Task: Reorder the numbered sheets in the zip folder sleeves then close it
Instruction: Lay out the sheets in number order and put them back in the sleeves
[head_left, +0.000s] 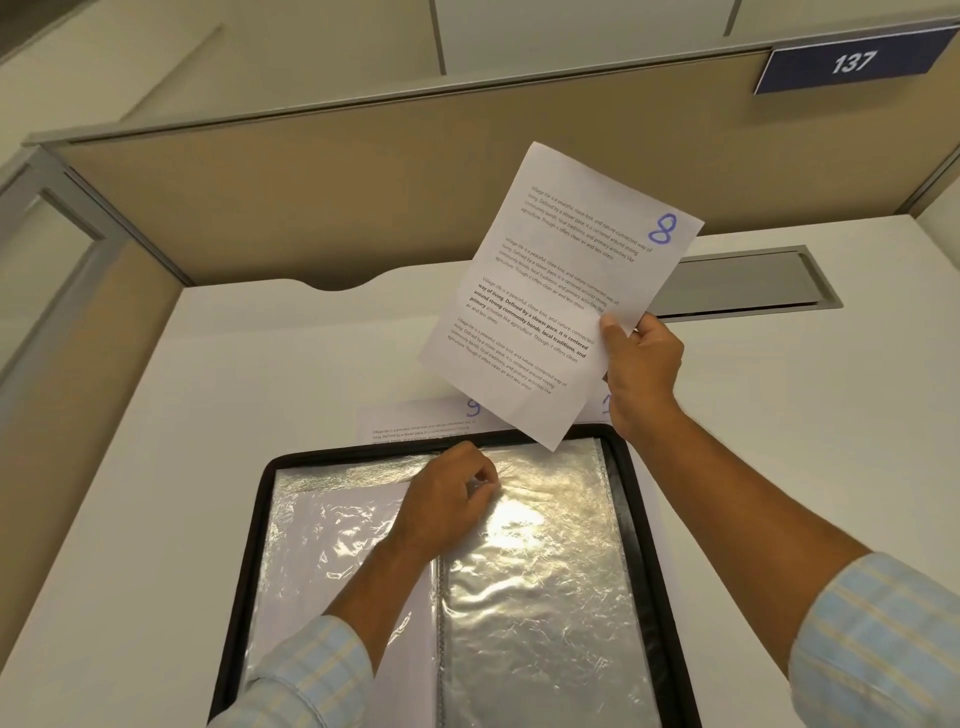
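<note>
The zip folder (255, 525) lies open on the white desk (156, 467), black zipped rim all round, two shiny clear sleeves showing. The left sleeve (332, 525) has a white sheet inside; the right sleeve (550, 582) glares under the light. Up at one o'clock from the folder, a printed sheet (561, 291) is held in the air, tilted, a blue handwritten "8" at its upper right corner and paragraphs starting "Village life is a peaceful, close-knit..." The right hand (643, 374) grips it at the sheet's four o'clock edge, thumb on the front, fingers curled behind. The left hand (448, 500) sits at the folder's twelve o'clock, near the spine, fingers curled, thumb and fingertips pinching the plastic at the top of the right sleeve. Just beyond the rim lies a sheet marked "9" (415, 422); another sheet (597, 408) peeks out at one o'clock, its number hidden. Far at two o'clock, a blue plate (852, 62) on the partition reads "137".
</note>
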